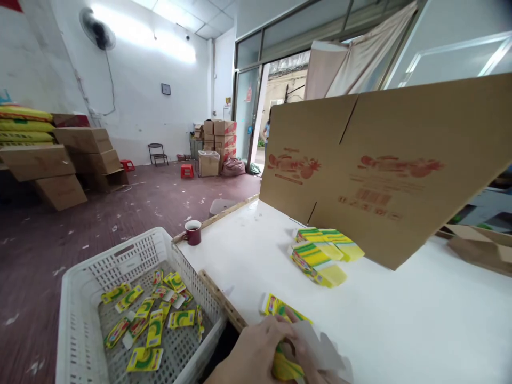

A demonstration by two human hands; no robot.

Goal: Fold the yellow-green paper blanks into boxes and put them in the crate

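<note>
At the bottom edge of the view my left hand (256,352) is closed on a yellow and green flat packet (280,309) lying on the white table (400,320). My right hand (316,362) shows only as fingertips just to the right, pressed on the same packet and a pale sheet (320,346). A stack of the same yellow packets (320,256) lies farther back on the table, in front of a flattened cardboard carton (392,160) that stands upright.
A white plastic crate (120,266) with several loose yellow packets stands left of the table. A dark red mug (193,232) sits at the table's far left corner. Cardboard boxes (60,160) and yellow sacks are stacked at the left wall; more boxes stand by the door.
</note>
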